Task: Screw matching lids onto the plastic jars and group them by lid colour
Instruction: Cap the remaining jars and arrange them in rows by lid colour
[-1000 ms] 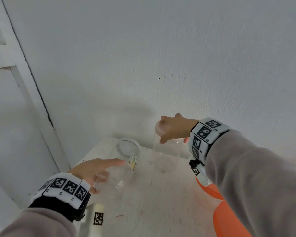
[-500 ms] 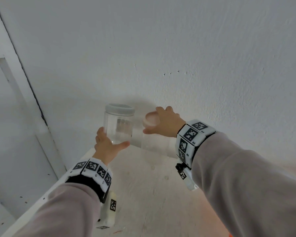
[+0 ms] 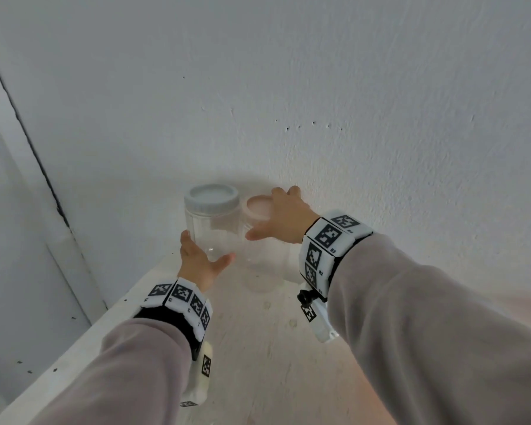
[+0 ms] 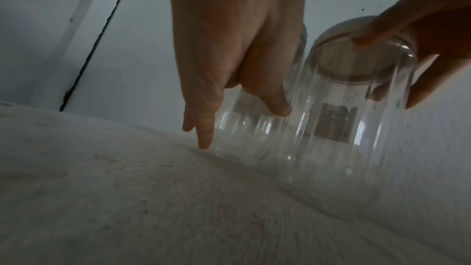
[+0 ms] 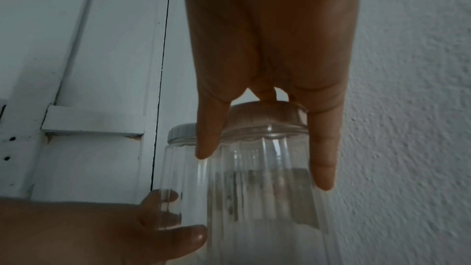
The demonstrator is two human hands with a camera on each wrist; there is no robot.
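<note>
Two clear ribbed plastic jars stand side by side at the back of the white table (image 3: pixel 258 348), close to the wall. The left jar (image 3: pixel 210 233) has a white lid (image 3: pixel 211 196). My left hand (image 3: pixel 207 250) grips its base, thumb on the near side, fingers curled behind (image 5: pixel 163 209). Whether its base touches the table I cannot tell. The right jar (image 3: pixel 259 265) wears a pale pink lid (image 3: pixel 256 205). My right hand (image 3: pixel 270 214) grips it from above, thumb (image 5: pixel 205 148) and a finger (image 5: pixel 323 168) hanging down its sides. Both jars show paper labels (image 4: pixel 333 124).
A rough white wall (image 3: pixel 350 118) rises right behind the jars. A white door frame (image 3: pixel 28 179) with a dark gap runs down the left, beside the table's left edge (image 3: pixel 83 342). Bare tabletop stretches toward me in front of the jars.
My left hand picked up the white-lidded jar from the table, turned it upright and brought it back beside the pink-lidded jar. My right hand kept its hold on the pink-lidded jar.
</note>
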